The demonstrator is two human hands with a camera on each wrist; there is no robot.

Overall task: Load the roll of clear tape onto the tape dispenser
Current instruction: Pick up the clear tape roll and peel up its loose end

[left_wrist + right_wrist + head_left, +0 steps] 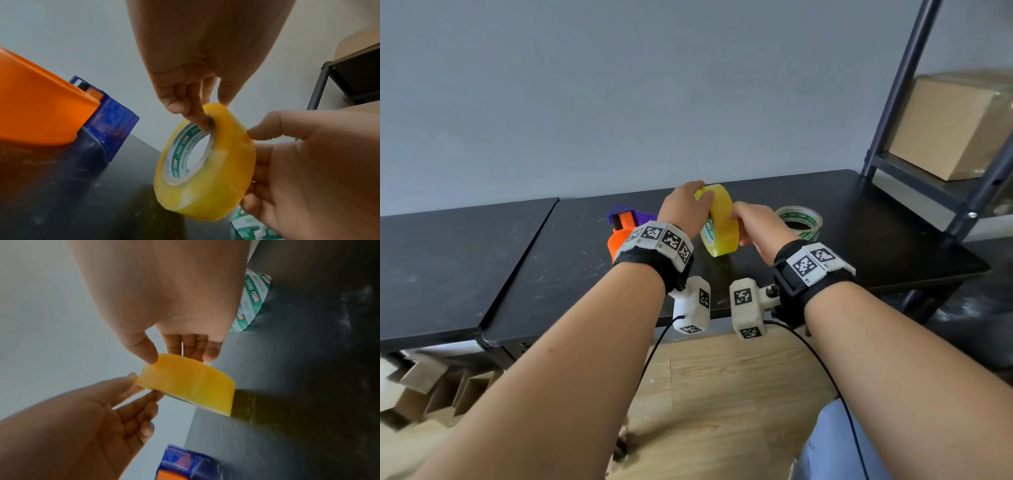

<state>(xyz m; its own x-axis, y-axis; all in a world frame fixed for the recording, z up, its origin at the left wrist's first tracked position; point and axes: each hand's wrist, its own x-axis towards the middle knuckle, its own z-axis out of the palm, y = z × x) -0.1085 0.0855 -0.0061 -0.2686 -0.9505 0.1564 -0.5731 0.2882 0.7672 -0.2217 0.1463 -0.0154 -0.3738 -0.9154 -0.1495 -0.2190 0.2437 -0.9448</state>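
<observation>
The roll of clear tape (pixel 722 226), yellowish with a green-printed core, stands on edge between both hands over the black table (pixel 551 267). I cannot tell whether its lower edge touches the table. My left hand (pixel 700 195) pinches the top of the roll (pixel 205 170), with a finger (pixel 200 118) hooked into the core. My right hand (pixel 738 222) grips the roll's right side, its thumb (pixel 144 348) on the outer band (pixel 189 382). The orange and purple-blue tape dispenser (pixel 625 226) lies on the table just left of my left wrist, touching neither hand.
A second roll with a green-printed core (pixel 799 221) lies flat on the table just right of my right hand. A dark metal shelf (pixel 914 164) holding a cardboard box (pixel 948 130) stands at the right. Cardboard pieces (pixel 424 387) lie on the floor below left.
</observation>
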